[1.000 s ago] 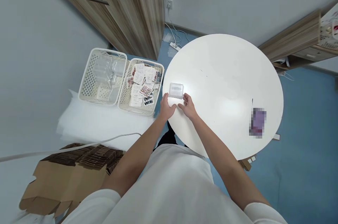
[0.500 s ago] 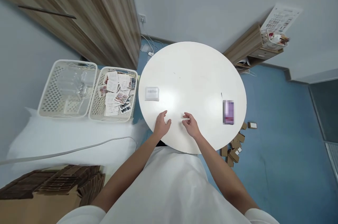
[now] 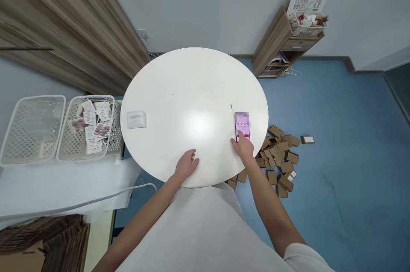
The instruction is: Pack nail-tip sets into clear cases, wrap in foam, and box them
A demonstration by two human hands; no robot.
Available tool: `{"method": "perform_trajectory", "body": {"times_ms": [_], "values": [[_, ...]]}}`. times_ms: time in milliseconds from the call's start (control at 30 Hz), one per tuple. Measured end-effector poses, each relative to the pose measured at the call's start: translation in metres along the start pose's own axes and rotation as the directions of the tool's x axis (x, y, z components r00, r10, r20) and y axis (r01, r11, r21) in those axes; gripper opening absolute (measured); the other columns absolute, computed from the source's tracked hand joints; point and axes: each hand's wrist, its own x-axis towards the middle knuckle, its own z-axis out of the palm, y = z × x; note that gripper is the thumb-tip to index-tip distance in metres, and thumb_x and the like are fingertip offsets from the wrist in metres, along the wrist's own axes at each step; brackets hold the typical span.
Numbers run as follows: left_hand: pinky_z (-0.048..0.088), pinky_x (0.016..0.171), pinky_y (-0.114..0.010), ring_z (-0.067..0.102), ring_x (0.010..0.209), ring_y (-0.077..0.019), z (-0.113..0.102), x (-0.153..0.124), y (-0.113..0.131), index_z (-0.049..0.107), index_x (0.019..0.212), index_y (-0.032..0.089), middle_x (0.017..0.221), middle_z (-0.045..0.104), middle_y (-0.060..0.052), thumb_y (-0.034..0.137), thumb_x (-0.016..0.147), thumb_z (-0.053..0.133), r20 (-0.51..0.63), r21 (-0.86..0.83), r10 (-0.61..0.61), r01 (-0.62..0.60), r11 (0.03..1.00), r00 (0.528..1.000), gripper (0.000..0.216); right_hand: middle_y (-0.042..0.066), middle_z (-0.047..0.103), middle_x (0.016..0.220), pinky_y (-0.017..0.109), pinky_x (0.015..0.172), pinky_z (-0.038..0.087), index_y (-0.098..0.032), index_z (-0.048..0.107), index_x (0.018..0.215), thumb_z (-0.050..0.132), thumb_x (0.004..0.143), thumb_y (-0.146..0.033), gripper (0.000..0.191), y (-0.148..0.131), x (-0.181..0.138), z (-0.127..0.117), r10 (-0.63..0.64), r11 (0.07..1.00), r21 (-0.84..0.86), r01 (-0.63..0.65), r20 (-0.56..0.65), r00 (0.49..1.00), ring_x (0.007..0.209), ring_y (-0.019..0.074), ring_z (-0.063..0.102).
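Note:
A smartphone point(image 3: 242, 120) with a pink screen showing timer digits lies flat on the right part of the round white table point(image 3: 195, 75). My right hand point(image 3: 244, 150) reaches over its lower end, one finger stretched onto the screen and the thumb apart; nothing is held. Near the table's front edge, my left hand point(image 3: 186, 165) hovers or rests low with fingers loosely bent and apart, holding nothing; contact with the tabletop is hard to tell. At the table's left side lies a small whitish translucent packet point(image 3: 136, 119), away from both hands.
Left of the table stand a white basket point(image 3: 110, 100) with printed cards and another basket point(image 3: 19, 102) with clear plastic. Folded brown cardboard point(image 3: 72, 238) is stacked at lower left. Small brown boxes point(image 3: 277, 152) litter the blue floor at right. A wooden cabinet point(image 3: 272, 43) stands behind.
My right hand has moved right from the table's front middle onto the phone, whose screen is now pink with digits. The view has shifted right. My left hand stays near the front edge.

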Motion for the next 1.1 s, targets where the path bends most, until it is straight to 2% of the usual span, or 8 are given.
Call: {"method": "perform_trajectory", "body": {"times_ms": [267,433,533,633,800,900,1000,1100], "values": [[0.047,0.073,-0.031,0.058,0.085,-0.0173,0.010,-0.015,0.005,0.047,0.116,0.021,0.103,0.059,-0.005,0.034,0.079,0.046,-0.121,-0.041,-0.121,0.116,0.992,0.985,0.039,0.013,0.063,0.089,0.036,0.068,0.040,-0.018,0.034,0.127,0.035,0.084,-0.047,0.052,0.007,0.012,-0.002,-0.103,0.995,0.009,0.103,0.015,0.995,0.080,0.0258,0.059],[0.047,0.075,-0.031,0.059,0.085,-0.0176,0.002,-0.036,-0.002,0.049,0.115,0.021,0.103,0.060,-0.005,0.034,0.079,0.046,-0.255,-0.102,-0.195,0.174,0.979,0.947,0.038,0.006,0.062,0.081,0.029,0.059,0.039,-0.019,0.035,0.128,0.033,0.086,-0.042,0.047,-0.032,-0.002,0.006,-0.359,0.933,0.047,0.358,0.011,0.933,0.072,0.0202,0.059],[0.047,0.075,-0.031,0.058,0.086,-0.0186,-0.011,-0.056,-0.016,0.049,0.115,0.020,0.104,0.060,-0.006,0.036,0.080,0.045,-0.370,-0.135,-0.245,0.209,0.969,0.896,0.039,0.003,0.061,0.078,0.027,0.058,0.040,-0.020,0.036,0.127,0.035,0.086,-0.038,0.044,-0.083,-0.017,0.018,-0.596,0.803,0.111,0.586,0.120,0.794,0.070,0.0176,0.058],[0.046,0.077,-0.031,0.058,0.090,-0.0201,-0.027,-0.082,-0.043,0.048,0.117,0.020,0.106,0.060,-0.008,0.038,0.080,0.044,-0.475,-0.180,-0.362,0.314,0.932,0.802,0.041,0.003,0.061,0.081,0.028,0.061,0.041,-0.022,0.037,0.126,0.038,0.085,-0.035,0.043,-0.143,-0.038,0.035,-0.777,0.620,0.150,0.770,0.252,0.577,0.074,0.0178,0.058],[0.041,0.086,-0.035,0.048,0.111,-0.0271,-0.043,-0.133,-0.108,0.048,0.116,0.018,0.119,0.053,-0.012,0.044,0.078,0.047,-0.536,-0.301,-0.599,0.528,0.794,0.595,0.046,0.007,0.059,0.102,0.031,0.070,0.044,-0.023,0.040,0.125,0.043,0.083,-0.031,0.043,-0.234,-0.085,0.077,-0.872,0.340,0.185,0.922,0.429,0.235,0.090,0.0209,0.056],[0.039,0.089,-0.037,0.044,0.115,-0.0301,-0.052,-0.158,-0.147,0.049,0.116,0.017,0.124,0.048,-0.015,0.046,0.075,0.049,-0.524,-0.386,-0.693,0.588,0.711,0.494,0.050,0.011,0.054,0.114,0.034,0.078,0.044,-0.021,0.044,0.123,0.045,0.082,-0.029,0.042,-0.275,-0.111,0.107,-0.871,0.226,0.172,0.959,0.477,0.120,0.103,0.0245,0.051],[0.036,0.093,-0.041,0.039,0.119,-0.0317,-0.064,-0.173,-0.184,0.049,0.117,0.016,0.128,0.042,-0.016,0.045,0.073,0.052,-0.512,-0.469,-0.752,0.599,0.649,0.414,0.053,0.013,0.050,0.121,0.039,0.087,0.041,-0.017,0.046,0.122,0.049,0.079,-0.026,0.043,-0.307,-0.133,0.137,-0.858,0.143,0.146,0.979,0.511,0.049,0.112,0.0275,0.045],[0.031,0.098,-0.041,0.034,0.124,-0.0298,-0.078,-0.177,-0.217,0.051,0.115,0.016,0.128,0.043,-0.016,0.042,0.072,0.054,-0.508,-0.538,-0.763,0.545,0.643,0.399,0.050,0.014,0.041,0.132,0.043,0.094,0.036,-0.017,0.048,0.120,0.053,0.077,-0.024,0.043,-0.335,-0.152,0.164,-0.839,0.098,0.116,0.988,0.545,0.019,0.121,0.0298,0.037]]}}
